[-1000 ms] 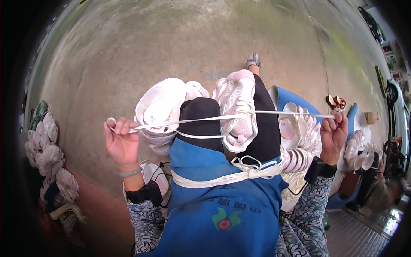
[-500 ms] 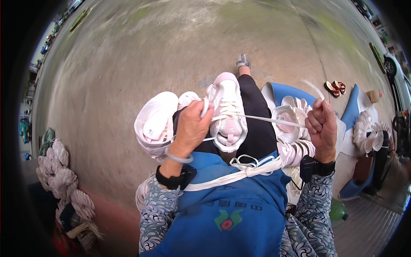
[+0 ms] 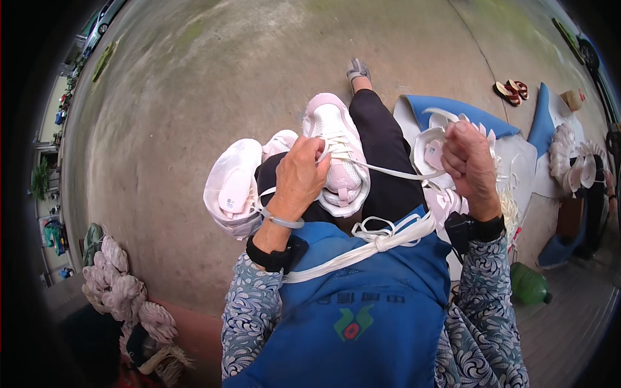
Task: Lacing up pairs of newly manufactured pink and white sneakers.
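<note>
A pale pink and white sneaker (image 3: 337, 119) rests on my lap, toe pointing away from me, with white laces crossing its front. My left hand (image 3: 299, 174) is closed in a pinch on a lace at the left side of its eyelets. From the shoe a flat white shoelace (image 3: 398, 173) runs rightward, sagging slightly, to my right hand (image 3: 471, 165). That hand is closed around the lace, whose loose end curves up beyond the fist. Left of my lap stands a white and pink shoe upper (image 3: 228, 174) with an insole-like pad inside.
Several more pale shoe uppers (image 3: 443, 200) are stacked at my right, beside a blue and white sheet (image 3: 466, 111). Sandals (image 3: 511, 92) lie farther off. A green bottle (image 3: 529, 284) is at lower right. Bundles of whitish shoe pieces (image 3: 126, 294) hang or lie at lower left.
My right hand has come a little inward and up, and the lace, taut before, now sags. My left hand has shifted onto the lacing. The whole view has turned slightly.
</note>
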`<state>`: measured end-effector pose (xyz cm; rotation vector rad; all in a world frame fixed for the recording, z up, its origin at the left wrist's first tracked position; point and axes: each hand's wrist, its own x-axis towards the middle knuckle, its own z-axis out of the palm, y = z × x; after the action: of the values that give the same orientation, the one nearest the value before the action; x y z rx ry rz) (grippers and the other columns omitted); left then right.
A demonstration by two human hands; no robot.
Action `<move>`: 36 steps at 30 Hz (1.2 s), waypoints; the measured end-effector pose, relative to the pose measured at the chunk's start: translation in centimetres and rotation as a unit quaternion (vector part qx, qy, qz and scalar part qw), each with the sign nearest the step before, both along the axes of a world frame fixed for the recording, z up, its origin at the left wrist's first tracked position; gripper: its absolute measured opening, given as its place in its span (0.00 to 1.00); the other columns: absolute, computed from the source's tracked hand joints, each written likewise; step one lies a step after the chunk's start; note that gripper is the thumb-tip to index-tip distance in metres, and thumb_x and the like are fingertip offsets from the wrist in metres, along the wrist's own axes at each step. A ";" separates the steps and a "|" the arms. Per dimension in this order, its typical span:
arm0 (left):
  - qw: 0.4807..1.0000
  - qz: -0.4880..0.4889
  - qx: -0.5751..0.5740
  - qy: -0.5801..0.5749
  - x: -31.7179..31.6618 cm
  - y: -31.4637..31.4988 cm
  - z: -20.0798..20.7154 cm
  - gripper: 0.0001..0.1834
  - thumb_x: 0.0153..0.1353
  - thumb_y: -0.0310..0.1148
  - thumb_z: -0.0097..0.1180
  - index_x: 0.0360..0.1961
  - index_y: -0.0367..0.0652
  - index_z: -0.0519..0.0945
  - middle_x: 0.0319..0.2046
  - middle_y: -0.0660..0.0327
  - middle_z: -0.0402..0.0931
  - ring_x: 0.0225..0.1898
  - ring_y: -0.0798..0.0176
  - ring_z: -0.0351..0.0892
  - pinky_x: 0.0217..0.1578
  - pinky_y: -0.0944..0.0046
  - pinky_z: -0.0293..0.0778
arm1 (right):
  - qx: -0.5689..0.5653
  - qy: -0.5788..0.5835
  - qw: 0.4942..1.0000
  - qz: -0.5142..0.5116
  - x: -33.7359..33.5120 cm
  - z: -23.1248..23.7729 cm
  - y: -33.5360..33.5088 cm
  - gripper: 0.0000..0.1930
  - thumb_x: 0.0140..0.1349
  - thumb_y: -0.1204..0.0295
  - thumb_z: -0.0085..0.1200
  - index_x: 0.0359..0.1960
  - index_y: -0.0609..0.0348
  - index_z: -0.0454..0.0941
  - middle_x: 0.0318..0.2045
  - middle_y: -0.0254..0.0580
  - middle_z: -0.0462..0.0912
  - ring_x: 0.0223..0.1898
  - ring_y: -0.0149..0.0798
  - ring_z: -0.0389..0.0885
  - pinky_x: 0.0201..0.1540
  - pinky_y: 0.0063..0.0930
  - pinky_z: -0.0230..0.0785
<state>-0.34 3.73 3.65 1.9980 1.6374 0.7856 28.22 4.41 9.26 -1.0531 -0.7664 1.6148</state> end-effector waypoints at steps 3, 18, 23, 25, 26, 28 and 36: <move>0.998 -0.002 -0.053 0.043 -0.3 0.5 0.0 0.10 0.55 0.32 0.58 0.35 0.37 0.76 0.30 0.51 0.75 0.33 0.46 0.78 0.34 0.55 0.73 | -0.005 -0.015 1.000 0.027 -0.7 -0.7 -0.2 0.12 0.67 0.64 0.50 0.31 0.59 0.73 0.12 0.21 0.56 0.11 0.18 0.51 0.13 0.15 0.44; 0.939 0.021 -0.326 -0.107 -2.7 1.2 -0.5 0.13 0.61 0.36 0.51 0.35 0.33 0.76 0.28 0.52 0.77 0.32 0.59 0.75 0.36 0.62 0.71 | 0.024 0.130 0.991 -0.009 4.2 -0.8 0.1 0.14 0.72 0.61 0.42 0.34 0.57 0.71 0.15 0.20 0.54 0.11 0.17 0.49 0.11 0.15 0.44; 0.980 0.047 -0.191 0.031 -2.1 0.8 -1.7 0.13 0.60 0.35 0.49 0.35 0.33 0.75 0.33 0.41 0.77 0.37 0.45 0.78 0.40 0.57 0.72 | 0.152 0.182 0.972 -0.003 8.2 4.0 0.1 0.14 0.74 0.63 0.38 0.37 0.59 0.72 0.15 0.21 0.54 0.11 0.18 0.48 0.12 0.16 0.42; 0.981 0.063 -0.183 -0.011 -1.9 0.5 -1.3 0.12 0.60 0.35 0.50 0.35 0.33 0.75 0.32 0.42 0.78 0.36 0.47 0.79 0.40 0.57 0.72 | 0.147 0.173 0.974 0.002 7.7 4.9 -0.4 0.13 0.73 0.64 0.40 0.37 0.60 0.71 0.15 0.21 0.54 0.11 0.18 0.48 0.12 0.16 0.41; 0.980 0.078 -0.177 -0.049 -1.9 0.4 -1.1 0.12 0.60 0.34 0.51 0.36 0.33 0.75 0.32 0.44 0.78 0.35 0.48 0.79 0.39 0.56 0.73 | 0.138 0.168 0.976 0.005 7.3 5.1 -0.5 0.12 0.73 0.65 0.41 0.38 0.60 0.71 0.15 0.21 0.54 0.11 0.18 0.48 0.12 0.16 0.41; 0.982 0.093 -0.126 -0.105 -3.3 0.0 -0.9 0.12 0.59 0.34 0.53 0.37 0.34 0.76 0.31 0.49 0.79 0.34 0.52 0.79 0.39 0.57 0.73 | 0.120 0.156 0.980 -0.009 5.7 5.4 -0.8 0.10 0.72 0.66 0.43 0.39 0.60 0.70 0.15 0.21 0.54 0.11 0.18 0.48 0.12 0.16 0.41; 0.714 0.061 -0.085 -0.693 -11.2 -3.9 6.6 0.13 0.67 0.29 0.45 0.51 0.37 0.71 0.26 0.65 0.67 0.13 0.77 0.57 0.11 0.76 0.58 | 0.118 0.012 0.991 0.065 -3.4 7.9 -1.7 0.08 0.65 0.67 0.51 0.36 0.58 0.72 0.13 0.20 0.57 0.11 0.17 0.53 0.13 0.17 0.41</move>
<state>-11.58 -0.21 10.24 0.6091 0.7822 1.5365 24.78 2.70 17.13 -0.8272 -1.0018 1.5962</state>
